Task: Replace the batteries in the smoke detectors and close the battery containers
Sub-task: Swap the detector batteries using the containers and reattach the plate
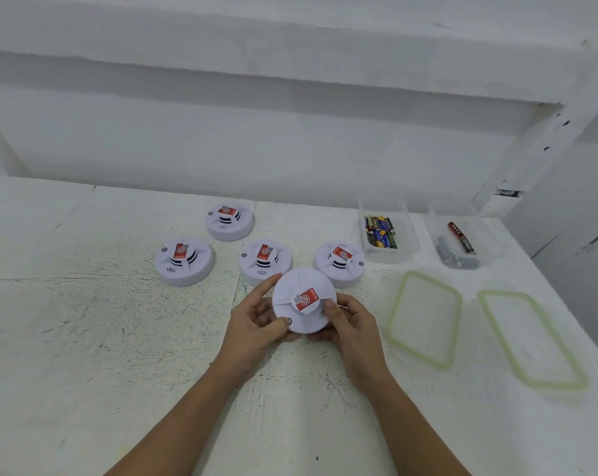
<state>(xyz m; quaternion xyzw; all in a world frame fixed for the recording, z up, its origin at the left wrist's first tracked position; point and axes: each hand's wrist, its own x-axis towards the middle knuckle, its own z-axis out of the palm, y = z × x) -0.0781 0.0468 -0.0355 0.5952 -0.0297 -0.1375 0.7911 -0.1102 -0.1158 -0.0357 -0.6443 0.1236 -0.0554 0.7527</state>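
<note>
White paint, scuffed and crazed with fine cracks, covers the table (84,338) and the wall behind it. You hold one smoke detector (302,300) just above the table's near middle, its face tilted up at you. Your left hand (256,324) and right hand (351,324) each grip its rim, fingers curled under and thumbs pressing on the face.

The battery door isn't visible, so it is probably on the back. Roll the disc over between your palms rather than letting go with one hand, because the smooth moulded plastic looks slippery. Keep your thumbs off the raised centre cap with its red sticker, and put your pressure on the rim.

Four more detectors (265,261) sit face-up just beyond, all of them round, glossy and slotted around the cap. To your right, a clear, soft-cornered tub (409,235) holds mixed-label batteries (381,231). A second tub (490,245) holds a red cell (461,238) and some grey ones. I can't tell which tub holds the fresh cells. Two clear lids (424,317) with green seals lie flat nearby.
</note>
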